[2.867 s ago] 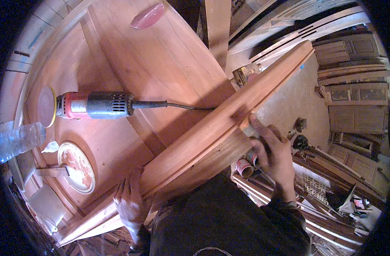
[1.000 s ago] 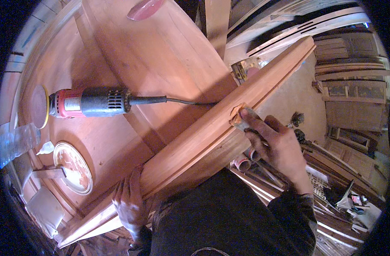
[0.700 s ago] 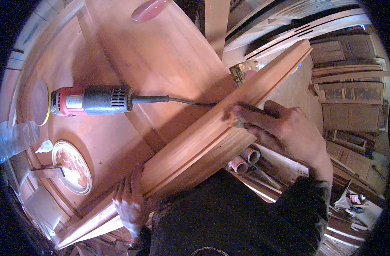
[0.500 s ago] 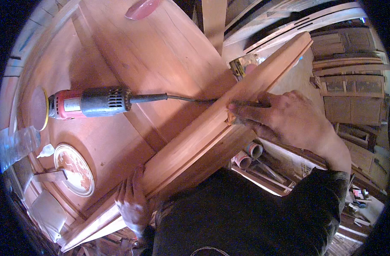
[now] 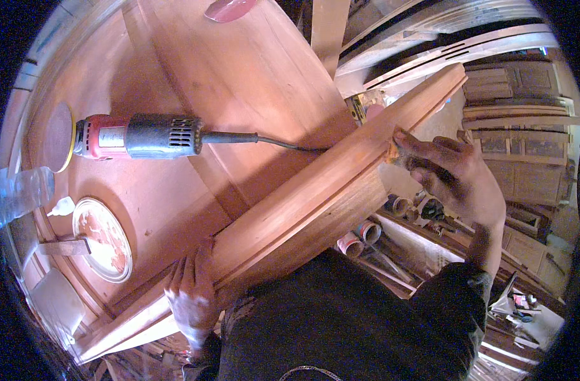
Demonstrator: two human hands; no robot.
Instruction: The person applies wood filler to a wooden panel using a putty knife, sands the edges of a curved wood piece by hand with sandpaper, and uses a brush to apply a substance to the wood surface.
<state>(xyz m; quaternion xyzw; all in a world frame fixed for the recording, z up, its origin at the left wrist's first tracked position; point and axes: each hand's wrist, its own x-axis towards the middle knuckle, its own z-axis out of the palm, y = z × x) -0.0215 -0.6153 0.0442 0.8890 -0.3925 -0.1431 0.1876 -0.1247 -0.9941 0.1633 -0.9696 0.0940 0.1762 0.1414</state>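
— Where is the long, reddish moulded wooden rail [image 5: 303, 195]?
— Diagonal, near left to far right.
— Fingers?
— Left hand [image 5: 191, 291]: close together, gripping the rail. Right hand [image 5: 454, 173]: pinching a small orange-brown pad [image 5: 393, 151] at the rail's right edge.
— Beyond?
— Red-and-black cylindrical power sander [image 5: 151, 135], left.

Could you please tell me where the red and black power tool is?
In the head view, the power tool lies at left on the wooden panel, above the white lid and left of the beam.
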